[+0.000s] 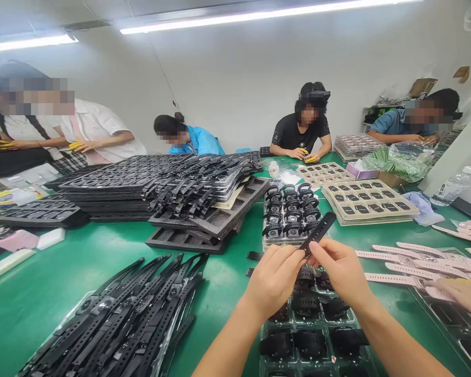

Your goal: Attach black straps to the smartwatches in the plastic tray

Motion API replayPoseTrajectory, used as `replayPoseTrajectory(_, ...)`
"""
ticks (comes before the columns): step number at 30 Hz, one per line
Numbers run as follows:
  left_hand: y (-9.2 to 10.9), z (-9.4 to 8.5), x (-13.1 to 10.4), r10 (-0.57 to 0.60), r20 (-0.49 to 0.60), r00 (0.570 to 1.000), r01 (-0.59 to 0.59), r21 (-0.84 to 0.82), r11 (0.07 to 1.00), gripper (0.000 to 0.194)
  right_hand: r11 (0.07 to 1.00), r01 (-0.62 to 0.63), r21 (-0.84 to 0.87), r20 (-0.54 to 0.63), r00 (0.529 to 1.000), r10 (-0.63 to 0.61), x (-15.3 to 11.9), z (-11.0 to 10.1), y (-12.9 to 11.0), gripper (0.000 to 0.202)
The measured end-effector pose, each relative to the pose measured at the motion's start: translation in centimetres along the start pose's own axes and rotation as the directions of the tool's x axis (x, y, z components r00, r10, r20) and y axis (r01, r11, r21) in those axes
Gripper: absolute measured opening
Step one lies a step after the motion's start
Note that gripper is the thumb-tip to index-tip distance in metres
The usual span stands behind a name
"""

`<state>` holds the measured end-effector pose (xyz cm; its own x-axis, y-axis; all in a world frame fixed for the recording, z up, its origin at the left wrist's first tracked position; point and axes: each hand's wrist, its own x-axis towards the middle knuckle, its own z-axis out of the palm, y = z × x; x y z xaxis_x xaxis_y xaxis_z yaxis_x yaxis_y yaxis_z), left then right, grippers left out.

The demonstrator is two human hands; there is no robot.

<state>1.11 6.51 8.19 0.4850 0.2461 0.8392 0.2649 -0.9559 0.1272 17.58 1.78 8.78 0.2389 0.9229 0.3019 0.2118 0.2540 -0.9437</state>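
Note:
A black watch strap (321, 230) with a row of holes slants up between my two hands; whether a watch case hangs on it is hidden. My left hand (272, 277) grips its lower part with closed fingers. Pinched between thumb and fingers, the strap's side rests in my right hand (339, 267). Below my hands lies a clear plastic tray (294, 325) with looped black watches in its pockets. Just beyond stands another clear tray (272, 242) filled with black watches (293, 215). Two black strap ends (254, 255) stick out left of my left hand.
Black-strapped watches (141, 309) lie stretched out at the left. Behind them rise stacked black foam trays (223, 222). Beige trays (371, 207) stand at the back right. Pink straps (412, 256) and another person's hand (465, 293) are at the right. Several people sit around the green table (220, 293).

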Motion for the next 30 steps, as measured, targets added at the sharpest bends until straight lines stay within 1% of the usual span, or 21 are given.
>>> replayPoseTrajectory(2,0.1,0.0,0.1,-0.042,-0.014,0.999,0.042,-0.051,0.998,0.022,0.988,0.137,-0.071,0.014,0.991,-0.136,-0.2,0.1,0.3,0.023)
replayPoseTrajectory(3,0.2,0.0,0.1,-0.098,-0.019,0.995,0.096,-0.099,0.99,0.022,0.974,0.206,-0.097,0.034,0.979,-0.203,-0.3,0.2,0.4,0.016)
replayPoseTrajectory(4,0.4,-0.1,0.2,-0.179,-0.019,0.984,0.173,-0.163,0.971,0.021,0.96,0.255,-0.111,0.065,0.966,-0.249,-0.4,0.2,0.5,0.012)
replayPoseTrajectory(5,0.5,-0.1,0.2,-0.279,-0.011,0.96,0.269,-0.237,0.934,0.02,0.953,0.279,-0.118,0.102,0.958,-0.268,-0.5,0.3,0.6,0.016)
replayPoseTrajectory(6,0.7,-0.1,0.3,-0.387,0.005,0.922,0.369,-0.312,0.875,0.018,0.952,0.281,-0.119,0.134,0.955,-0.265,-0.6,0.3,0.6,0.022)
replayPoseTrajectory(7,0.8,-0.2,0.3,-0.486,0.025,0.873,0.457,-0.384,0.802,0.016,0.956,0.267,-0.119,0.158,0.956,-0.248,-0.7,0.3,0.7,0.027)
replayPoseTrajectory(9,0.9,-0.2,0.4,-0.629,0.071,0.774,0.571,-0.509,0.644,0.013,0.964,0.236,-0.122,0.175,0.961,-0.214,-0.8,0.2,0.7,0.031)
replayPoseTrajectory(10,0.8,-0.2,0.5,-0.674,0.097,0.733,0.6,-0.559,0.572,0.011,0.964,0.231,-0.127,0.173,0.963,-0.208,-0.9,0.2,0.6,0.032)
replayPoseTrajectory(12,0.6,-0.2,0.5,-0.726,0.146,0.672,0.629,-0.63,0.455,0.01,0.96,0.237,-0.148,0.159,0.964,-0.214,-0.9,0.2,0.5,0.031)
replayPoseTrajectory(15,0.1,0.0,0.4,-0.777,0.159,0.609,0.628,-0.695,0.349,0.009,0.956,0.237,-0.176,0.14,0.967,-0.214,-0.9,0.3,0.2,0.032)
replayPoseTrajectory(17,-0.2,0.2,0.2,-0.798,0.15,0.583,0.606,-0.735,0.304,0.01,0.959,0.216,-0.185,0.124,0.973,-0.195,-1.0,0.4,0.2,0.034)
replayPoseTrajectory(21,-0.4,0.6,-0.1,-0.81,0.164,0.562,0.554,-0.802,0.222,0.018,0.962,0.18,-0.207,0.113,0.981,-0.159,-1.0,0.5,0.0,0.037)
replayPoseTrajectory(23,-0.4,0.7,-0.2,-0.818,0.157,0.554,0.534,-0.821,0.204,0.021,0.962,0.171,-0.214,0.122,0.982,-0.147,-1.0,0.6,-0.2,0.037)
replayPoseTrajectory(24,-0.3,0.7,-0.2,-0.81,0.166,0.562,0.537,-0.818,0.206,0.023,0.962,0.168,-0.215,0.129,0.981,-0.143,-1.0,0.5,-0.4,0.038)
replayPoseTrajectory(25,-0.2,0.6,-0.1,-0.792,0.19,0.58,0.551,-0.807,0.211,0.024,0.963,0.167,-0.211,0.144,0.98,-0.138,-1.0,0.5,-0.5,0.038)
replayPoseTrajectory(28,0.3,0.5,-0.1,-0.675,0.33,0.66,0.604,-0.767,0.216,0.027,0.98,0.145,-0.139,0.218,0.97,-0.112,-1.1,0.5,-0.7,0.035)
replayPoseTrajectory(30,0.5,0.4,-0.2,-0.6,0.411,0.686,0.614,-0.769,0.177,0.03,0.991,0.117,-0.064,0.243,0.965,-0.098,-1.1,0.4,-0.5,0.025)
